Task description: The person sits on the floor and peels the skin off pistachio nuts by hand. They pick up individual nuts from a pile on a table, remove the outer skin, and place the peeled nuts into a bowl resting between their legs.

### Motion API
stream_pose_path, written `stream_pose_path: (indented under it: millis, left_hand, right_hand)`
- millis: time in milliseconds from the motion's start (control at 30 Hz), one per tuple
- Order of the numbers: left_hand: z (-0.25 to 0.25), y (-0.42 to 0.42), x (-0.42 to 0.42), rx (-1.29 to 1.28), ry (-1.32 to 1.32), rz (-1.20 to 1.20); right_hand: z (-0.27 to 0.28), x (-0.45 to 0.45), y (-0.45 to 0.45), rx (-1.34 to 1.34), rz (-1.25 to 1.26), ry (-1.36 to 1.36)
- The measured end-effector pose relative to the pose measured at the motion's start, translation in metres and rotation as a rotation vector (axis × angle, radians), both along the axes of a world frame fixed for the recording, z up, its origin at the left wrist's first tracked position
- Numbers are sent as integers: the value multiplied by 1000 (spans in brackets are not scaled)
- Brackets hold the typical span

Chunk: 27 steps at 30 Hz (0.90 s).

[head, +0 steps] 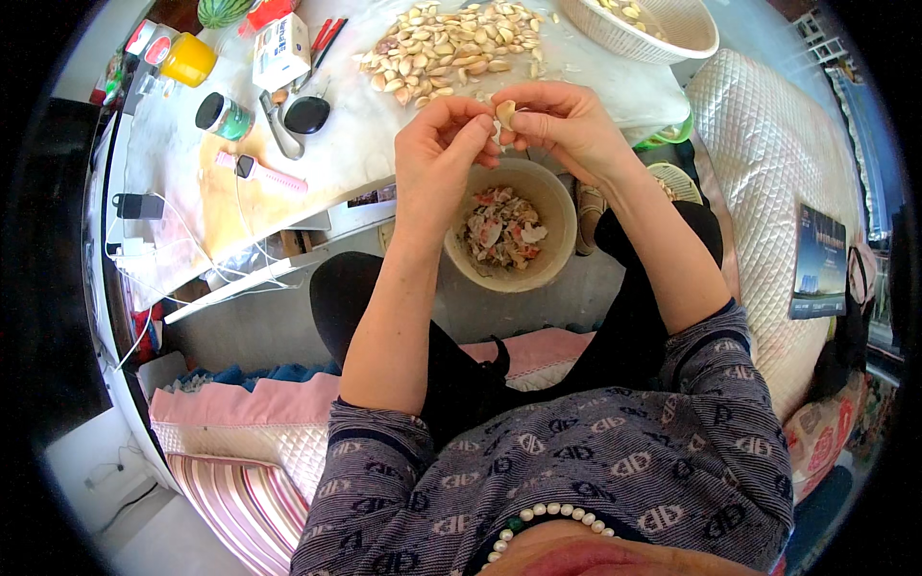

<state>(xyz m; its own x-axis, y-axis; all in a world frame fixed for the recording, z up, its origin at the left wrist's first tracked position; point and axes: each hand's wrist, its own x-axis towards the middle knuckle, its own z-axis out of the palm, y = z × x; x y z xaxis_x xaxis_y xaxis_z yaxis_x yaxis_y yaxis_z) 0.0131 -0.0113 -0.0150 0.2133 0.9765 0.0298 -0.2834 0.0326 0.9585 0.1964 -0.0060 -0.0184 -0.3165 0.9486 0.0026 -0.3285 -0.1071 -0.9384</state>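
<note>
My right hand (569, 126) pinches a pale garlic clove (506, 114) between thumb and fingers. Beside it, the thumb and fingers of my left hand (450, 147) close on a thin bit of whitish skin (496, 131), right against the clove. Both hands are over the near edge of the table. Beyond them lies a heap of unpeeled garlic cloves (446, 47) on the tabletop. A white woven basket (691, 39) with pale cloves in it stands at the back right. Under the hands, between the knees, a cream bucket (558, 245) holds skins and scraps.
On the table's left are a pink-banded watch (277, 176), a dark-lidded jar (229, 119), a black round case (307, 115), a metal peeler-like tool (281, 129) and a white carton (281, 54). White cables (187, 234) hang over the edge. A quilted seat (756, 144) lies right.
</note>
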Motion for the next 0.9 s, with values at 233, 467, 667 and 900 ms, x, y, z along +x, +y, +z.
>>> stream_pose_path:
  millis: [233, 467, 667, 900]
  left_hand:
    - [1, -1, 2, -7, 93, -5]
    - [0, -1, 2, -129, 90, -47]
    - [-4, 1, 0, -163, 100, -79]
    - [-6, 2, 1, -200, 96, -81]
  right_hand:
    - [4, -4, -3, 181, -94, -297]
    - [-1, -2, 0, 554, -191, -547]
    - [4, -3, -1, 853, -239, -749]
    - [5, -7, -5, 653, -215, -667]
